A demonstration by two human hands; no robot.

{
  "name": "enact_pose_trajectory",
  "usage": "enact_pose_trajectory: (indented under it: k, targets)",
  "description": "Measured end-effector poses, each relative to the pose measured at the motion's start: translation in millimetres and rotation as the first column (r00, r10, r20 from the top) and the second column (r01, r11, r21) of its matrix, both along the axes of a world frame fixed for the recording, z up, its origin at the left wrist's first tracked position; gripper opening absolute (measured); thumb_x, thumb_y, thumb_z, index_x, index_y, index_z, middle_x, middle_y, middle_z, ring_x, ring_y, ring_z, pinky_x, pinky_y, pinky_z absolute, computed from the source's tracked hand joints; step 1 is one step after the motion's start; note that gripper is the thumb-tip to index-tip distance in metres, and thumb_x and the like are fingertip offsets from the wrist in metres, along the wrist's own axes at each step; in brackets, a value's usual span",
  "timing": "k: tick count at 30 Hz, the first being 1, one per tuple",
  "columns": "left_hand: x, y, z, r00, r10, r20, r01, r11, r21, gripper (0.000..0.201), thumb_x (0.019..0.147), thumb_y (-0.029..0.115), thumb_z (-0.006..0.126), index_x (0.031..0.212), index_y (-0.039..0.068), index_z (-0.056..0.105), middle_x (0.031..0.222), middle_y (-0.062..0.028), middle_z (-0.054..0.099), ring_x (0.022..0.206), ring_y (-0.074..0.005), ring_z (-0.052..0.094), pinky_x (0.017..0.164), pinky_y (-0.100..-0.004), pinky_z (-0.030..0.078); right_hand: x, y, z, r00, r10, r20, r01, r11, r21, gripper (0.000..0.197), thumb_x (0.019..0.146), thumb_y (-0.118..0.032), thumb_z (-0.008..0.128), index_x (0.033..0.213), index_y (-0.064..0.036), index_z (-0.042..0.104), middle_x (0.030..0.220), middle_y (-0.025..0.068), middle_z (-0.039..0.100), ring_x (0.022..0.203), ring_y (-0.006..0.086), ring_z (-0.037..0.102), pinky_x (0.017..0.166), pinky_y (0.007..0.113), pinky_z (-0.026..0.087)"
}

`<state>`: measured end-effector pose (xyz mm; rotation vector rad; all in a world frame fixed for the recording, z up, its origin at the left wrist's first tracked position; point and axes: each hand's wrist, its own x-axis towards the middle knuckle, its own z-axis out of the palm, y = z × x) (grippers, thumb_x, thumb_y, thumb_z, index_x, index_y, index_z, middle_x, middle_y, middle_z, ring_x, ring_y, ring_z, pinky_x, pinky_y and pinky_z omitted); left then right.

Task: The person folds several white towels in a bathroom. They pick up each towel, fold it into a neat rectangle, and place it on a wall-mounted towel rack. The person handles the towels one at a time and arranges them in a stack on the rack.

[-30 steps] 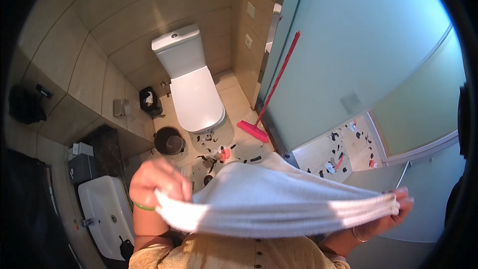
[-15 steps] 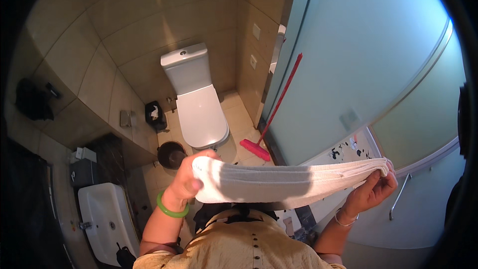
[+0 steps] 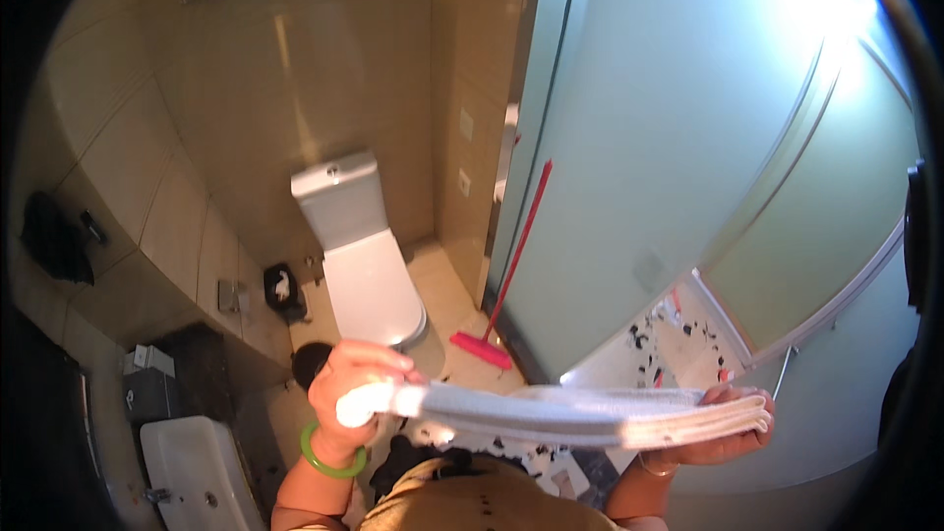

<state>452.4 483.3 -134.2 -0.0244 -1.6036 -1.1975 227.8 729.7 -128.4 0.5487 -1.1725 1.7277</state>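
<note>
Holding a folded white towel [image 3: 570, 415] out flat in front of me, I am seeing it stretching from about 7 o'clock to 4 o'clock across the lower part of the view. My left hand [image 3: 354, 388] is gripping the towel's left end, fingers curled over the top and closed tight on the rolled edge, with a green bangle [image 3: 329, 452] sitting on that wrist. My right hand [image 3: 713, 433] is supporting the other end from below, palm up, with the thumb lying over the top layers, so both hands are clamped on the towel and standing well apart from each other. Beyond the towel, near the centre of the view, a white toilet [image 3: 359, 256] is standing with its lid down against the tiled wall. A red broom [image 3: 501, 280] is leaning against the frosted shower door [image 3: 669, 138] at about 12 o'clock from the towel, its head resting on the floor. At 8 o'clock a white washbasin [image 3: 192, 467] is showing beside my left forearm, and a small dark bin [image 3: 310, 364] is sitting just behind my left hand.
</note>
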Motion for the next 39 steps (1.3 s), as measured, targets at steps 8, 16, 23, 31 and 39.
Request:
enact_pose_trajectory:
  k: [8,16,23,31,39]
  targets:
    - [-108,34,75,0.885,-0.463,-0.053,0.399,0.811,-0.427,0.02,0.079,0.005,0.067,0.097,-0.003,0.065,0.097,-0.0129,0.067,0.071,-0.0235,0.062,0.066,-0.0322,0.05,13,-88,35,0.355,0.872,0.338,-0.821,0.463,-0.333,0.013,0.096,-0.02,0.051,0.096,-0.0091,0.045,0.083,0.0075,0.054,0.065,0.0121,0.049,0.056,0.024,0.043]
    - [-93,44,55,0.943,-0.306,0.131,0.329,0.913,-0.242,0.028,0.064,0.003,0.081,0.088,0.003,0.066,0.082,-0.0078,0.063,0.071,-0.0188,0.059,0.062,-0.0289,0.047,29,-110,11,0.047,0.985,0.165,-0.987,0.071,-0.144,0.016,0.097,-0.018,0.05,0.099,-0.0048,0.041,0.086,0.0116,0.054,0.071,0.0122,0.05,0.065,0.024,0.044]
    - [-88,42,25,0.98,-0.198,-0.022,0.189,0.96,-0.205,0.027,0.067,0.017,0.083,0.082,0.007,0.064,0.087,-0.0067,0.051,0.077,-0.0195,0.053,0.068,-0.0314,0.044,44,-114,12,-0.242,0.957,0.157,-0.925,-0.179,-0.335,0.016,0.094,-0.015,0.054,0.099,-0.0072,0.042,0.082,0.0077,0.052,0.071,0.014,0.05,0.064,0.026,0.044]
    - [-95,34,18,0.967,-0.25,-0.058,0.238,0.958,-0.159,0.049,0.066,0.007,0.082,0.107,0.002,0.054,0.126,-0.018,0.041,0.12,-0.0327,0.043,0.097,-0.0443,0.039,57,-113,12,-0.31,0.9,0.306,-0.888,-0.16,-0.431,0.016,0.099,-0.022,0.047,0.1,-0.0063,0.045,0.087,0.0046,0.052,0.075,0.0096,0.051,0.068,0.023,0.046]
    - [-89,62,1,0.976,-0.038,-0.213,0.061,0.993,0.102,0.024,0.089,0.013,0.062,0.095,0.002,0.042,0.097,-0.0174,0.049,0.074,-0.0257,0.062,0.064,-0.0365,0.056,44,-108,10,-0.259,0.964,0.062,-0.879,-0.209,-0.428,0.02,0.096,-0.013,0.051,0.112,-0.004,0.043,0.082,0.0063,0.053,0.065,0.0115,0.05,0.057,0.024,0.044]
